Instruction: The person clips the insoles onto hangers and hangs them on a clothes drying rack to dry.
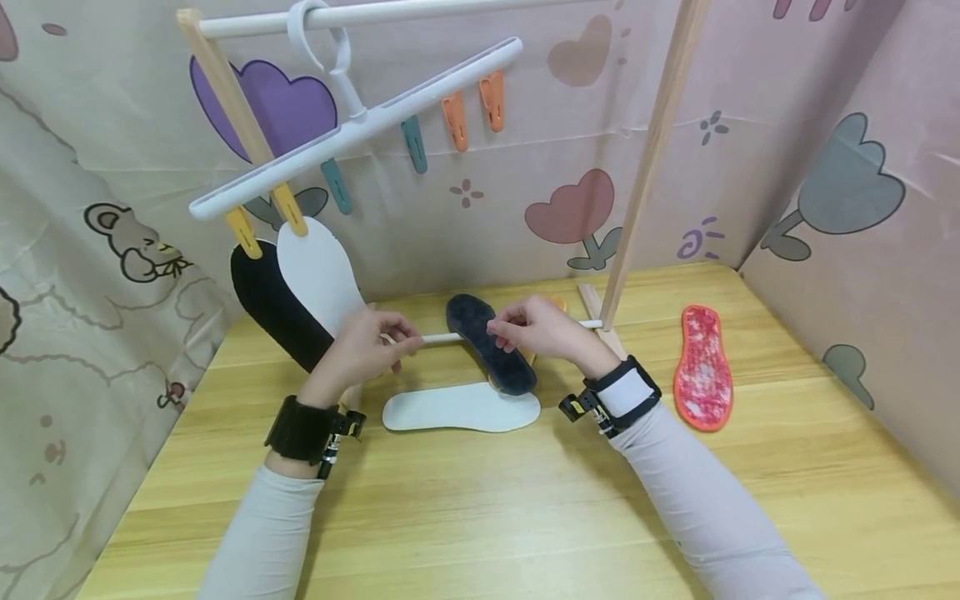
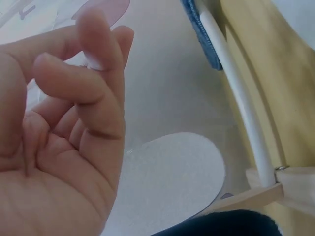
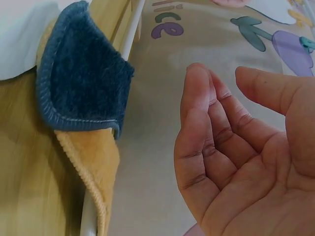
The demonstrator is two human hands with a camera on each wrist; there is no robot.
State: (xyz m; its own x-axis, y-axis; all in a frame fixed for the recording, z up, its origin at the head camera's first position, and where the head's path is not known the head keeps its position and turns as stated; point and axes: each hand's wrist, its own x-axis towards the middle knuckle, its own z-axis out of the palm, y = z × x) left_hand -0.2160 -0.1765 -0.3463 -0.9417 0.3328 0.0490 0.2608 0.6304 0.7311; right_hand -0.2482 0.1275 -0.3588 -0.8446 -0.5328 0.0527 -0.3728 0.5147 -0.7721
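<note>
Left sleeve (image 1: 258, 533), right sleeve (image 1: 708, 504): pale grey-white, long, close-fitting, lightly creased, plain as far as we see; left wristband (image 1: 295, 430): broad, black; right wristband (image 1: 628, 393): black, with white panel that we see across top; left device (image 1: 347, 424), right device (image 1: 576, 407), which we count one per band: small, black, boxy, yellow marking on each, silvery metal fitting alongside; left hand (image 1: 366, 343), right hand (image 1: 546, 329): bare

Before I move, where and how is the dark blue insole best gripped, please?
I'd pinch the dark blue insole by its far rounded end, from your left: that end juts past the white rod, while the near end overlaps the white insole lying flat.
</note>
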